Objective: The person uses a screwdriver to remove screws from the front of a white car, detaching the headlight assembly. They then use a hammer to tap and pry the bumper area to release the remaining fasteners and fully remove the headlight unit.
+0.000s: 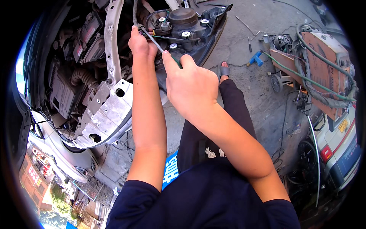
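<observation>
My right hand (188,82) grips the green handle of a screwdriver (157,45), whose thin metal shaft runs up and left toward the wiring on the back of a black headlight unit (190,26). My left hand (139,42) is closed around the wires and connector at the screwdriver's tip, just beside the headlight's rear caps. The headlight hangs at the open front of a car, next to a bare grey metal frame rail (110,42). My fingers hide the exact spot where the tip touches.
A silver bumper beam (105,114) juts out lower left, with the engine bay (72,65) behind it. Loose screwdrivers (248,34) and a blue tool (255,59) lie on the concrete. A welding machine on a cart (324,68) with hoses stands right, another car (339,141) beyond.
</observation>
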Demonstrator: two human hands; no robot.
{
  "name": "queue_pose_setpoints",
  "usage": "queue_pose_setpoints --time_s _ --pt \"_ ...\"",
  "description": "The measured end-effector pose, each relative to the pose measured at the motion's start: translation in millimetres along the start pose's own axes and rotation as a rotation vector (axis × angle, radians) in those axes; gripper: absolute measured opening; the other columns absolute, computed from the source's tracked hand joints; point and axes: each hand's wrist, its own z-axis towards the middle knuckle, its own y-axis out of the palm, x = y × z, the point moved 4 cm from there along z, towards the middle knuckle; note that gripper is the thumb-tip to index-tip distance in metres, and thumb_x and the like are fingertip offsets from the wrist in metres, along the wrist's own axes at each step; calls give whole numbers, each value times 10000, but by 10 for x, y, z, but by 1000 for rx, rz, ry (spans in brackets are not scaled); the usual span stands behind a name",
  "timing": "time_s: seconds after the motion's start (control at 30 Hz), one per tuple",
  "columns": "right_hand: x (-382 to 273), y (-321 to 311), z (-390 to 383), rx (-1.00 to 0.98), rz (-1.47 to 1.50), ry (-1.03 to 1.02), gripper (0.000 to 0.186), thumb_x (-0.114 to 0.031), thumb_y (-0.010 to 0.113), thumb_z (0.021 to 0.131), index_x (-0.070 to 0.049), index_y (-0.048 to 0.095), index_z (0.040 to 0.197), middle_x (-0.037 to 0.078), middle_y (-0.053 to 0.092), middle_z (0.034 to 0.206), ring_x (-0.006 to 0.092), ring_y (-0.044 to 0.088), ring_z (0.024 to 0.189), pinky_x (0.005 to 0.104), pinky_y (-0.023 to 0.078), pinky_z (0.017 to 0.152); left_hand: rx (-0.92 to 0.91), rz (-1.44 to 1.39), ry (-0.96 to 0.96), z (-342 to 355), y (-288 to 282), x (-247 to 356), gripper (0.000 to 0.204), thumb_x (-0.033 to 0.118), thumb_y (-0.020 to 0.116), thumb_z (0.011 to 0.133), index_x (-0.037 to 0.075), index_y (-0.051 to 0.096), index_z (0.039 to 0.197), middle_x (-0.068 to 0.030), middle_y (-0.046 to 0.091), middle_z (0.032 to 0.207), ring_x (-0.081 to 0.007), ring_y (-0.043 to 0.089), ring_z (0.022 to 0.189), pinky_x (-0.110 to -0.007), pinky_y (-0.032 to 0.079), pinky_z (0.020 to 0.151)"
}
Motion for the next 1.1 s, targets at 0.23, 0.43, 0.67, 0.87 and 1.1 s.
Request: queue_pose_setpoints --time_s 0.23,0.43,0.67,0.87,1.1 --pt "-33 -52 3 52 -67 -41 454 -148 685 763 -134 677 1217 60 572 808 244 615 521 366 470 445 -18 8 7 -32 24 10 336 326 430 1042 16 538 970 -122 594 818 -219 559 729 -352 491 678" --pt "-114 -34 49 57 -88 -62 464 -117 661 755 -100 664 1218 65 576 797 240 610 506 357 467 437 -27 21 -18 -34 16 -4 341 332 436 1042 18 543 967 -120 592 813 -210 556 721 -341 495 677" --pt "-124 -12 160 -59 -66 -27 463 -115 640 781 -68 632 1242 100 613 830 273 651 577 382 507 508 44 47 -50 -6 10 -1 330 351 447 1039 46 514 931 -95 562 799 -184 547 686 -304 497 630" --pt "17 -154 137 -156 201 151 354 -168 602 882 -25 627 1205 172 657 829 366 672 697 445 544 646 41 74 2 -7 26 -36 332 332 451 1027 28 525 916 -107 565 767 -200 545 672 -324 491 634" --pt "99 -164 329 -303 487 331 328 -172 549 911 51 618 1141 280 678 912 391 682 868 446 536 803 41 142 -2 37 -25 -27 362 348 438 1025 12 540 937 -124 581 758 -221 554 673 -354 489 653"
